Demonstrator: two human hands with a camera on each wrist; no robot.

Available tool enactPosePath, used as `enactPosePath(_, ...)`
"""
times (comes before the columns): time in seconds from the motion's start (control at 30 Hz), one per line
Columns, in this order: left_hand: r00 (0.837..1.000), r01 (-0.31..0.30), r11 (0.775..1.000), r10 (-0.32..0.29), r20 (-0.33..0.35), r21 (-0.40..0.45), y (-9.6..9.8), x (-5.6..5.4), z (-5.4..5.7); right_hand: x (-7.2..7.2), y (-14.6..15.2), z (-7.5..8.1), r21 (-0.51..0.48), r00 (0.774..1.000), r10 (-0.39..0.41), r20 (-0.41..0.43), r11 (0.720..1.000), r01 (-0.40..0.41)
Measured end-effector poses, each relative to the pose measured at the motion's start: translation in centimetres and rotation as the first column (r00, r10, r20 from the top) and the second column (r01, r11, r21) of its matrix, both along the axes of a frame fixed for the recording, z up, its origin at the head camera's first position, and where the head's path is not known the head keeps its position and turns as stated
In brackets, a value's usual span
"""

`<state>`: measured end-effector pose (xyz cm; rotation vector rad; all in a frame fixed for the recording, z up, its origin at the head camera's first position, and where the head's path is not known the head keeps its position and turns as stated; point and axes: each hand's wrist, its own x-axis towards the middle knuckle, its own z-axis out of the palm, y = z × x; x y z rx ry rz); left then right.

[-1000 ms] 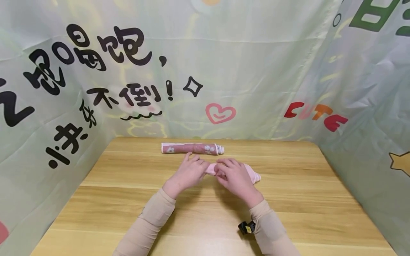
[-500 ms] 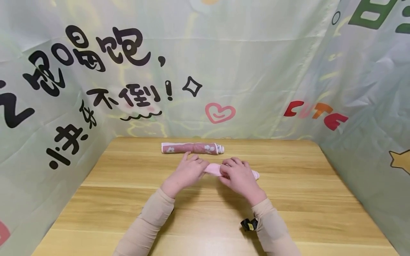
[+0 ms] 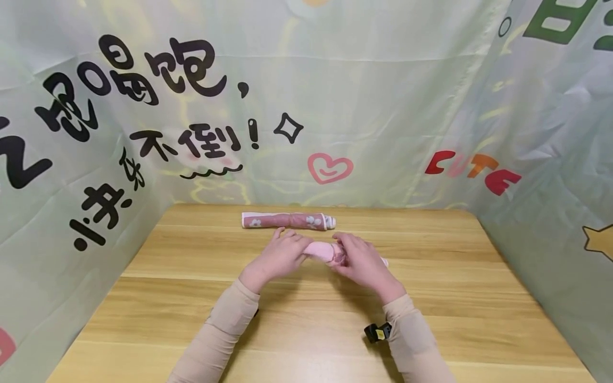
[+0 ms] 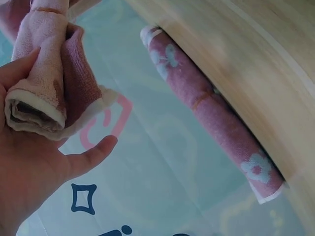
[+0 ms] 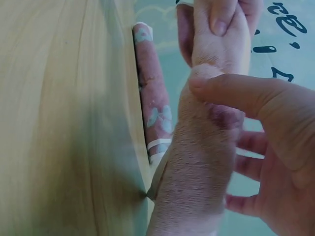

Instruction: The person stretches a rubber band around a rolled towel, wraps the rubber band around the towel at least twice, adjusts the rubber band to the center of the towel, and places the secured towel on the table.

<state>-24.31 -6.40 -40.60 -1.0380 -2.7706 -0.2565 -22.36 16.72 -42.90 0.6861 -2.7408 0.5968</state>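
Note:
Between the two hands is a pink towel [image 3: 318, 250] rolled into a loose tube, held above the table. My left hand [image 3: 282, 254] grips its left end; in the left wrist view the thumb lies along the towel [image 4: 42, 69] beside the white-edged open end, and a darker pink flap hangs out. My right hand [image 3: 367, 263] holds the roll near its middle, thumb pressing on top and the other fingers behind, as the right wrist view shows. A thin brownish band [image 4: 49, 10] crosses the towel. The far right end is mostly hidden behind the right hand.
A second rolled towel [image 3: 287, 221], darker pink with pale blue flowers and a thin band round its middle, lies just beyond the hands. The wooden table [image 3: 191, 319] ends against printed fabric walls [image 3: 383, 106] at the back and sides.
My right hand has shifted slightly right and turned on the roll, showing a darker patch beside its fingers. The towel's loose right part has narrowed behind the hand. The left hand stays nearly in place.

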Motion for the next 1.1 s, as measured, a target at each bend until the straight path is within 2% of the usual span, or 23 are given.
enactPosePath(0.1,0.999,0.002,1.0,-0.002,0.036,0.014,-0.1,0.0,0.2,0.0,0.1,-0.1,0.02,1.0,-0.001,0.001,1.0,0.001)
enactPosePath(0.17,0.999,0.002,1.0,-0.003,0.035,0.024,-0.3,0.0,0.3,-0.1,0.1,-0.1,0.03,1.0,0.006,-0.007,1.0,-0.006)
enactPosePath(0.27,1.0,0.005,0.999,-0.004,-0.019,0.042,-0.4,0.0,0.3,-0.1,0.2,-0.2,0.033,1.0,0.014,0.006,0.999,-0.015)
enactPosePath(0.33,0.996,0.012,0.999,-0.007,-0.094,0.05,-0.4,0.0,0.2,-0.1,0.2,-0.2,0.03,1.0,0.014,0.021,0.999,-0.014)
enactPosePath(0.4,0.982,0.029,0.998,-0.016,-0.187,0.064,-0.3,0.0,0.1,-0.1,0.2,-0.2,0.02,0.999,0.007,0.048,1.0,-0.008)
enactPosePath(0.5,0.95,0.057,0.996,-0.034,-0.31,0.065,0.0,0.0,-0.1,-0.1,0.2,0.0,0.011,0.997,-0.004,0.082,1.0,0.003)
enactPosePath(0.6,0.917,0.099,0.993,-0.065,-0.392,0.066,0.4,0.2,-0.2,-0.2,0.3,0.0,0.008,0.996,-0.006,0.092,1.0,0.005)
enactPosePath(0.7,0.895,0.123,0.991,-0.089,-0.437,0.05,0.8,0.3,-0.4,-0.2,0.4,0.0,0.005,0.996,-0.004,0.088,1.0,0.004)
enactPosePath(0.87,0.89,0.107,0.994,-0.091,-0.446,0.011,1.1,0.4,-0.9,-0.1,0.6,0.2,-0.045,0.989,0.013,0.147,0.999,-0.007)
enactPosePath(0.93,0.883,0.096,0.995,-0.085,-0.462,0.002,1.1,0.4,-1.1,-0.1,0.7,0.3,-0.076,0.983,0.032,0.18,0.997,-0.019)
enactPosePath(1.0,0.87,0.091,0.996,-0.078,-0.487,0.002,1.1,0.4,-1.2,-0.1,0.8,0.4,-0.116,0.974,0.058,0.218,0.993,-0.034)
enactPosePath(1.1,0.839,0.082,0.997,-0.066,-0.54,0.006,1.1,0.2,-1.4,-0.1,1.1,0.4,-0.172,0.955,0.112,0.275,0.983,-0.066)
